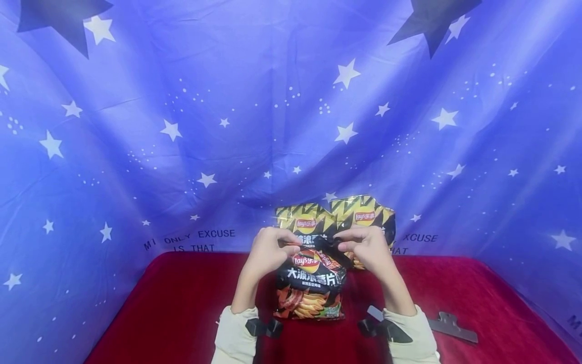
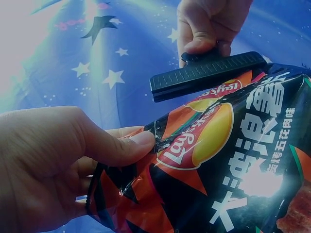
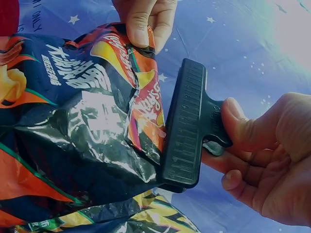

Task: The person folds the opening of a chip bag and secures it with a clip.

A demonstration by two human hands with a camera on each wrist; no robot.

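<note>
A black-and-orange bag of Lay's potato chips [image 1: 309,296] stands upright in front of me, its top edge folded over. My left hand [image 1: 271,248] pinches the folded top at one corner between thumb and fingers, as the left wrist view shows. At the other end, my right hand [image 3: 265,160] squeezes the handles of a wide black bag clip [image 3: 183,126] between thumb and fingers. The clip's long ribbed bar lies along the folded edge; in the right wrist view its lower end overlaps the bag's corner. From the left wrist side, the clip [image 2: 206,75] angles over the fold.
Two yellow-and-black Lay's bags, a left one [image 1: 302,212] and a right one [image 1: 364,203], stand close behind the held bag. A grey clip [image 1: 454,328] lies on the red tablecloth [image 1: 182,308], near my right sleeve. A blue star-printed curtain [image 1: 254,126] hangs behind the table.
</note>
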